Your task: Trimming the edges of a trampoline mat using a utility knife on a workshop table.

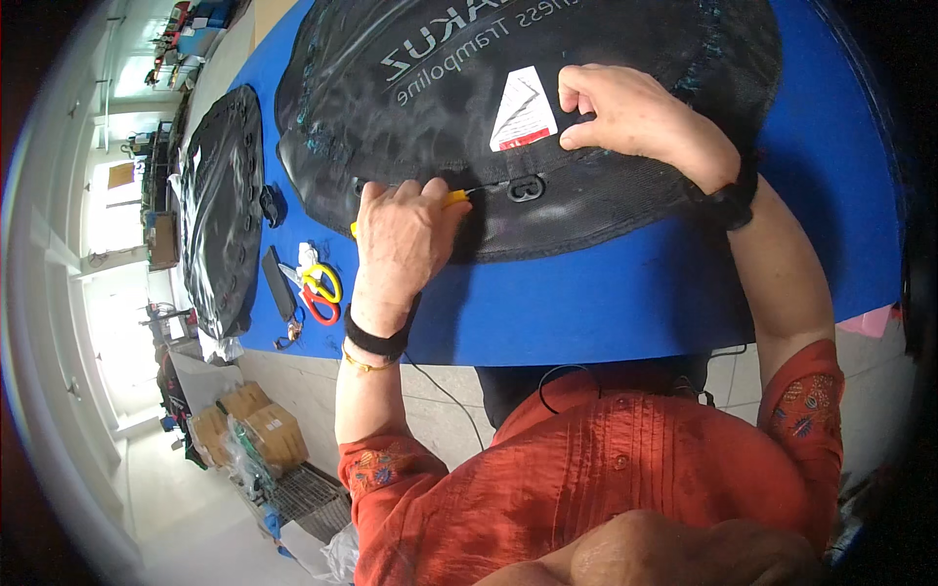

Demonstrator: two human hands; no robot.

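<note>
A round black trampoline mat (606, 195) with grey printed lettering lies across the blue table (586, 313). My left hand (405, 230) is closed around the yellow handle of a thin-tipped hand tool (455, 198), resting on the mat's near border. Its slim metal shaft points right toward a black ring (526, 188) at the mat's edge. My right hand (625, 117) hovers over the mat, thumb and bent forefinger apart, beside a white triangular label (525, 112) with a red strip. I see nothing between those fingers.
Left of my left hand lie scissors (320, 293) with yellow and red handles, near a dark flat strip (278, 283). A second black mat (223, 215) lies at the table's left end. Cardboard boxes (259, 425) stand on a rack (308, 488) at lower left.
</note>
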